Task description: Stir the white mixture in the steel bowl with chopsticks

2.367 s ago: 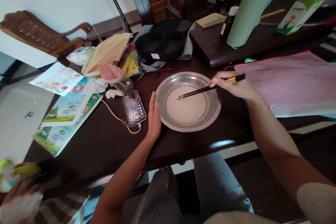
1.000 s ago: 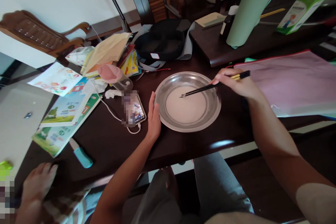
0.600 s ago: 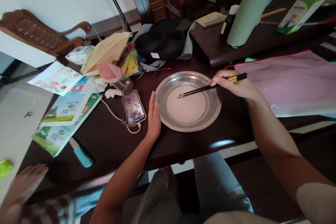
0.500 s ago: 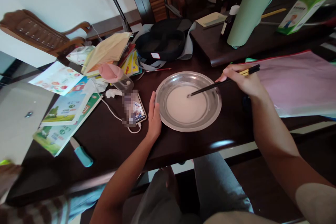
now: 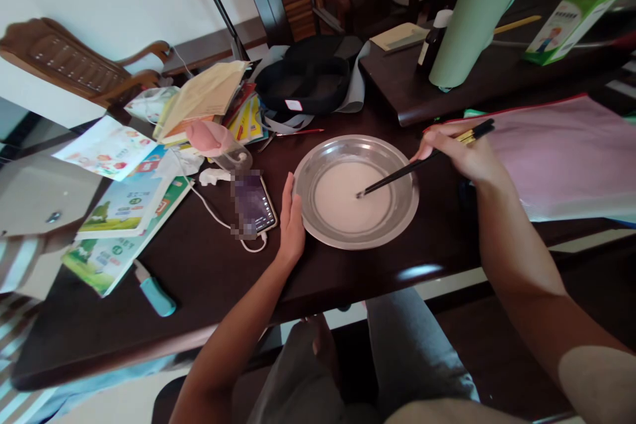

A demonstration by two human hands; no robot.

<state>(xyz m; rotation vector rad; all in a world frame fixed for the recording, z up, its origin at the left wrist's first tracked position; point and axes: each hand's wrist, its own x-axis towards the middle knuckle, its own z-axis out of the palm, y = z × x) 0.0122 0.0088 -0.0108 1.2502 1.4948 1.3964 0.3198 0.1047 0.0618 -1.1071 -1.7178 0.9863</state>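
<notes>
A round metal basin sits on the dark table with a pale, milky liquid in it. My left hand lies against the basin's left rim, its fingers stretched out along the outside. Black chopsticks with a gold band are gripped in my right hand above the right rim. They slant down to the left, and their tips meet the liquid near its middle. Just left of my left hand lies a phone, partly blurred out, with a white cable plugged in.
To the left are books, a turquoise-handled knife and a pink-topped bottle. Behind the basin is an open black case. A pink folder lies on the right, below a raised shelf with a green cylinder.
The chopstick tips have shifted slightly down and right in the liquid. The phone's screen has darkened. Another person at the lower left has moved mostly out of view. My left hand stays put.
</notes>
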